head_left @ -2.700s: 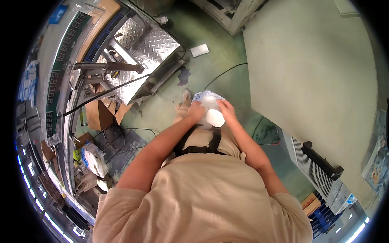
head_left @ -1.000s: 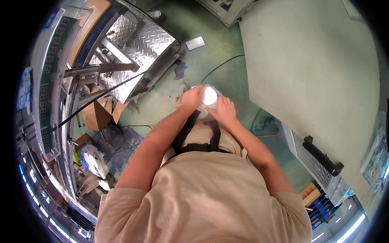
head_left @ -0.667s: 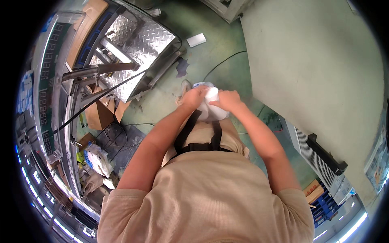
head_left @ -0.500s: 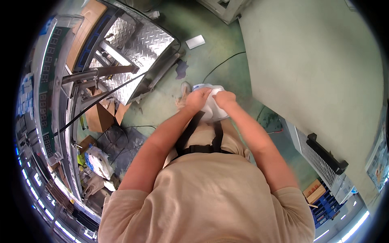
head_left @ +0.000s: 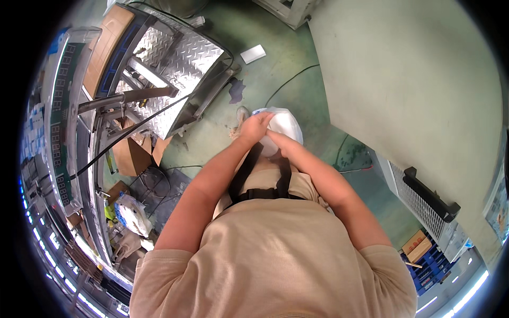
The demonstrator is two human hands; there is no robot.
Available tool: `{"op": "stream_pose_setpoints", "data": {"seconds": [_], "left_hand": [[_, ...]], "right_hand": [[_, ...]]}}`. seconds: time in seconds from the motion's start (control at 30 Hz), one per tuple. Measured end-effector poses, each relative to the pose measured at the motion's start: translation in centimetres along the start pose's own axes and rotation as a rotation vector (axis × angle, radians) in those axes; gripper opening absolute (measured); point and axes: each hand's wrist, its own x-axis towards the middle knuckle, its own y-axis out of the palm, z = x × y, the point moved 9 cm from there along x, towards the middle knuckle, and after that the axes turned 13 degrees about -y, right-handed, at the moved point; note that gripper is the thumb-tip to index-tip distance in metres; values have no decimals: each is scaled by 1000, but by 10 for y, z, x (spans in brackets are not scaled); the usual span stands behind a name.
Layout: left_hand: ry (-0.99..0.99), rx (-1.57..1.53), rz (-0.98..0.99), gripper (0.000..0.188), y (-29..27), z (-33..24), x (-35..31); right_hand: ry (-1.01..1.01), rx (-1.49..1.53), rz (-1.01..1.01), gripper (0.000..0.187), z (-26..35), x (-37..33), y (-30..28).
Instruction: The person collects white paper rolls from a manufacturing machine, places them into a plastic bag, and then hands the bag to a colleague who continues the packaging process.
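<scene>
White bag (head_left: 287,126) touches the close-set hands (head_left: 254,127), forearms (head_left: 225,162) angled inward, finger grip unclear

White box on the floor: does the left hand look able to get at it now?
Probably not: the white box lies on the floor well beyond the left hand, which is at the white bag.

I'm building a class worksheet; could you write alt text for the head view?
Seen from above, a person's left hand and partly hidden right hand are close together at a white plastic bag, above a green floor. A metal treadplate platform is at upper left, a large pale surface at right.
</scene>
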Motion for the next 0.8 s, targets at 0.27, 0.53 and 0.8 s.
{"op": "stream_pose_setpoints", "data": {"seconds": [0.27,0.53,0.8], "left_hand": [[9,105,-32,28,-4,4,-8],[-5,137,-38,27,5,-1,-6],[-49,207,-18,24,4,11,-6]], "right_hand": [[-407,-213,156,56,-55,39,-47],[-477,-600,-132,76,-37,23,-58],[-662,-407,-142,72,-41,20,-87]]}}
